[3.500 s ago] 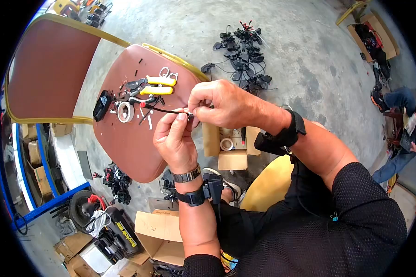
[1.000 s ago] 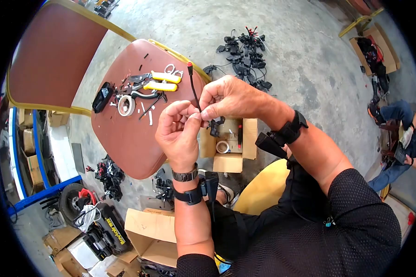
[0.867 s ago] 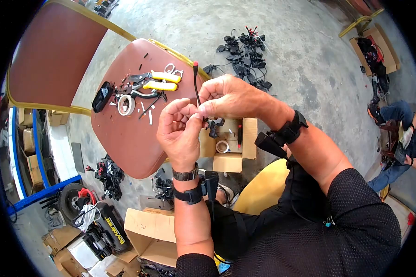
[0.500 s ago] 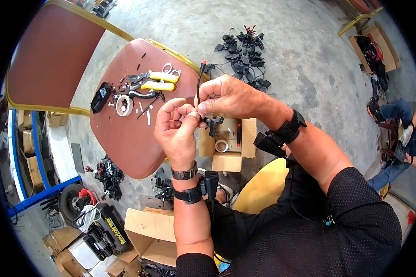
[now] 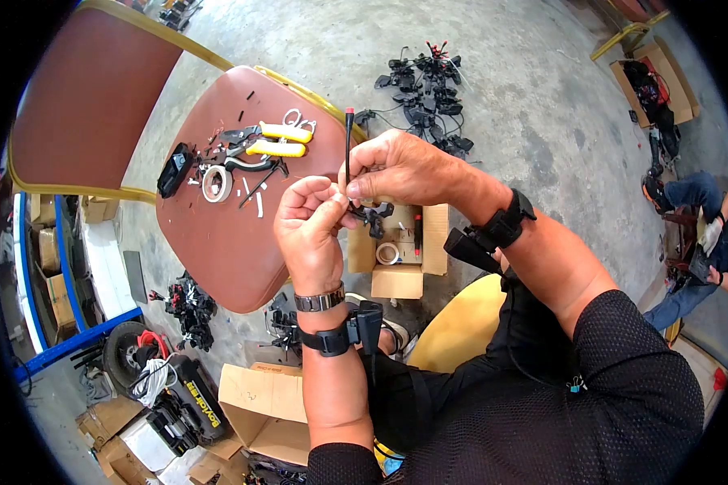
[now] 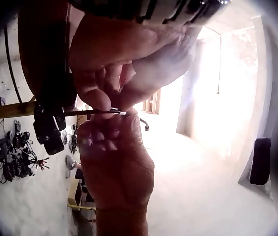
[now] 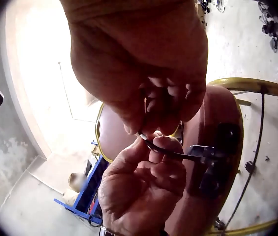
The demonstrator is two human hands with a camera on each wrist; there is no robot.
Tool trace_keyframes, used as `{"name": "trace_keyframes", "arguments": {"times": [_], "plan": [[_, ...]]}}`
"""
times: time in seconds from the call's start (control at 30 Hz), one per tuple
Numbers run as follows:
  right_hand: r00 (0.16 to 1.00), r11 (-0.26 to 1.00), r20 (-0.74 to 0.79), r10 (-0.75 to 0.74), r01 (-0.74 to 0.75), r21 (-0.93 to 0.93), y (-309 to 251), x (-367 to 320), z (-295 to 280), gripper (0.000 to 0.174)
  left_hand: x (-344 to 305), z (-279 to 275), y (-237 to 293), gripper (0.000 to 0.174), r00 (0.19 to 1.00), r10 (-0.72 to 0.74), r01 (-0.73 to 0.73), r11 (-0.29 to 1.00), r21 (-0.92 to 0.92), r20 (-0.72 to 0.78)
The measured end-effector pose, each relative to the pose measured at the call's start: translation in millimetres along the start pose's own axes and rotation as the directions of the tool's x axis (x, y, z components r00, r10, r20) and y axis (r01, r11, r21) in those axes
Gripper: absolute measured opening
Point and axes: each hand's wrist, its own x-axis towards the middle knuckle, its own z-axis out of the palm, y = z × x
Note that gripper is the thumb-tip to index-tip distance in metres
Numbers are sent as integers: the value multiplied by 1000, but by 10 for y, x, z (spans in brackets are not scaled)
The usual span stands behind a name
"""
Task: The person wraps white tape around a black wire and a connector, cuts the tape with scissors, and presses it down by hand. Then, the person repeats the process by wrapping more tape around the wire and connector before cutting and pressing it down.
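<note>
In the head view my left hand [image 5: 309, 234] and right hand [image 5: 400, 171] meet fingertip to fingertip, in front of the brown chair seat [image 5: 210, 250]. Both pinch a thin black cable [image 5: 348, 149], whose red-tipped connector end stands upright above the fingers. A small black plastic part [image 5: 375, 218] hangs from the cable just below the fingertips; the right wrist view shows the cable running to this black part [image 7: 208, 164]. A short white bit [image 6: 123, 113] shows on the cable between the fingertips in the left wrist view. Fingers hide most of the pinched stretch.
On the chair seat lie yellow-handled pliers [image 5: 279, 140], a tape roll [image 5: 216, 184], a black case [image 5: 175, 170] and scraps. Below the hands stands an open carton [image 5: 397, 283]. Black cabled parts [image 5: 429, 97] are heaped on the floor. Another person [image 5: 696, 194] sits far right.
The cable's red end has swung from pointing left to standing upright, and the black part has come into view below the fingers. Over the last half second the red end tips slightly left.
</note>
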Motion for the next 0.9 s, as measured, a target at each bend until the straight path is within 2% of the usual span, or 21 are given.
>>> {"name": "trace_keyframes", "arguments": {"times": [0.1, 0.2, 0.3, 0.47, 0.6, 0.7, 0.8, 0.83, 0.9], "plan": [[1000, 994, 0, 17, -17, 105, 56, 13, 14, 9, 11, -23, -3, 23, 1000, -18, 18, 1000, -13, 10], [999, 994, -24, -26, 28, 110, 57, 12, 15, 9, 10, -19, 16, 23, 998, -60, 60, 998, -26, 15], [998, 998, -34, -54, 54, 19, -2, 21, 17, 11, 1, -2, 35, 24, 996, -91, 92, 995, -45, 18], [997, 997, 3, -75, 75, 6, -4, 27, 16, 13, -6, -3, 15, 28, 995, -96, 97, 993, -73, 12], [999, 989, -31, 45, -40, 143, -25, 27, 26, 18, -10, 29, 23, 32, 999, -40, 39, 999, -28, -22], [995, 986, -93, 24, -8, 165, -13, 39, 51, 20, 13, 22, 38, 38, 1000, 2, -2, 1000, -26, -12], [994, 997, -90, 57, -52, 56, -91, -4, 58, 18, 0, 42, 56, 40, 996, 63, -68, 994, -85, -61], [992, 993, -88, 88, -80, 85, -89, -7, 78, 18, 4, 51, 61, 41, 993, 89, -96, 991, -96, -77], [994, 1000, -107, -2, 0, -16, -92, -15, 110, 20, 11, 46, 63, 42, 986, 147, -156, 981, -113, -79]]}}
